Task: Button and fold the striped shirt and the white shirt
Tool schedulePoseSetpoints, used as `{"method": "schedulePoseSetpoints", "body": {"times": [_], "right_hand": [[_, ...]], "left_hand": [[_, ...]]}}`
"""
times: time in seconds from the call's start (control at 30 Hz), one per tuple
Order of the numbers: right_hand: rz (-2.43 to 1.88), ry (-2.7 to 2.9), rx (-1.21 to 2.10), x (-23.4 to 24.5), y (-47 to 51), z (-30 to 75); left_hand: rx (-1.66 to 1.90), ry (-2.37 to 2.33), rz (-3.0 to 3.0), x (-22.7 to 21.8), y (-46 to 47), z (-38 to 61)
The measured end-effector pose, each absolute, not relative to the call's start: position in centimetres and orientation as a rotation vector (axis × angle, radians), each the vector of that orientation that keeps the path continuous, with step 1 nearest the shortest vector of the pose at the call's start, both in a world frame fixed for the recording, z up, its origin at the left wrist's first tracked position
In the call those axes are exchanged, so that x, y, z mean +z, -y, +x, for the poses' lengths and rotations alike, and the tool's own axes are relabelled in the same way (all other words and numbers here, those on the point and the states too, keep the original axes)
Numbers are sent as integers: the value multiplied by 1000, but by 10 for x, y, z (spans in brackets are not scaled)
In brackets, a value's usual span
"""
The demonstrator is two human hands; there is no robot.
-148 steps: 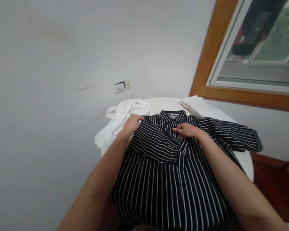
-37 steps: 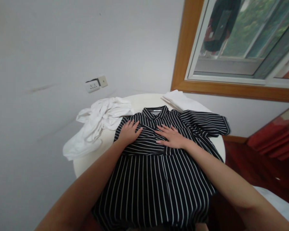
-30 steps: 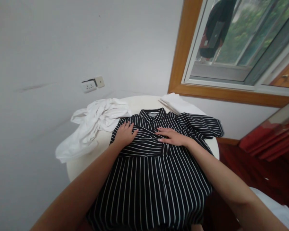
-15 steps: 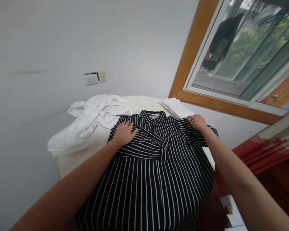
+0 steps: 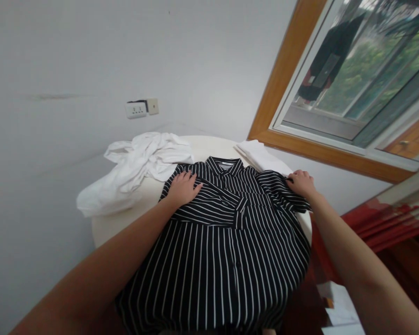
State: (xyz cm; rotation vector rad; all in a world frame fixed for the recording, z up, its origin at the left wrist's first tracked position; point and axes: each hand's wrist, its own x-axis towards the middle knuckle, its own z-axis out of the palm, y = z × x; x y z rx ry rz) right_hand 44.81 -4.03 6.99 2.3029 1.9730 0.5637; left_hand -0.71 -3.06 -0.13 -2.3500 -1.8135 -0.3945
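Note:
A black shirt with white stripes (image 5: 209,270) lies front up, its collar towards the wall and its lower part hanging over the near table edge. One sleeve is folded across the chest, the cuff near the button line. My left hand (image 5: 183,188) rests flat on that folded sleeve by the shoulder, fingers spread. At the other shoulder, my right hand (image 5: 301,182) has its fingers curled onto the other sleeve (image 5: 279,186) and pinches its cloth. Part of that sleeve is hidden under the hand.
The shirt covers much of a round cream table (image 5: 209,145). A crumpled white cloth (image 5: 139,172) lies at the left, a folded white cloth (image 5: 261,156) at the back right. Behind are a wall with a socket (image 5: 136,110) and a wood-framed window (image 5: 265,125). A red curtain (image 5: 373,225) hangs right.
My right hand has moved a little outwards to the right along the sleeve, away from the folded white cloth. My left hand stays on the folded sleeve. The view has shifted slightly.

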Motion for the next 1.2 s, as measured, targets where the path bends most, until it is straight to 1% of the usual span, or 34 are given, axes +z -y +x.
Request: {"method": "schedulePoseSetpoints", "body": {"times": [0.27,0.4,0.47,0.5,0.57,0.6,0.63,0.67,0.7,0.77,0.87,0.93,0.97,1.07,1.13,1.2], "right_hand": [[2090,-2451,234,110,51,403],[2161,-2567,-135,106,45,355],[2203,-2627,-452,95,44,325],[2224,-2626,-712,90,44,310],[2203,-2478,-1436,80,48,283],[2137,-2365,-1743,77,50,271],[2082,-2261,-1942,75,52,263],[2045,-2186,-2044,75,54,258],[2038,-2160,-2061,75,55,257],[2116,-2226,-1923,79,53,263],[2259,-2428,-1454,87,51,286],[2197,-2434,-1226,91,55,300],[2111,-2393,-1214,92,58,305],[1725,-2262,-1353,90,69,306],[1486,-2245,-1376,86,74,300],[1350,-2284,-1397,81,77,292]], "left_hand": [[-355,1827,-2343,-2,29,-7],[-346,1826,-2331,-3,27,-8],[-352,1824,-2331,-4,27,-8],[-359,1821,-2332,-4,27,-8],[-368,1809,-2334,-3,28,-8],[-369,1804,-2335,-3,28,-8],[-367,1801,-2336,-2,29,-8],[-365,1797,-2337,-2,30,-8],[-368,1792,-2337,-2,30,-8],[-386,1782,-2335,-2,31,-8],[-402,1780,-2331,-3,31,-8],[-395,1784,-2336,-4,30,-8],[-394,1787,-2338,-4,30,-8],[-405,1789,-2342,-4,31,-8],[-408,1788,-2346,-3,31,-7],[-396,1789,-2352,-2,32,-7]]}}
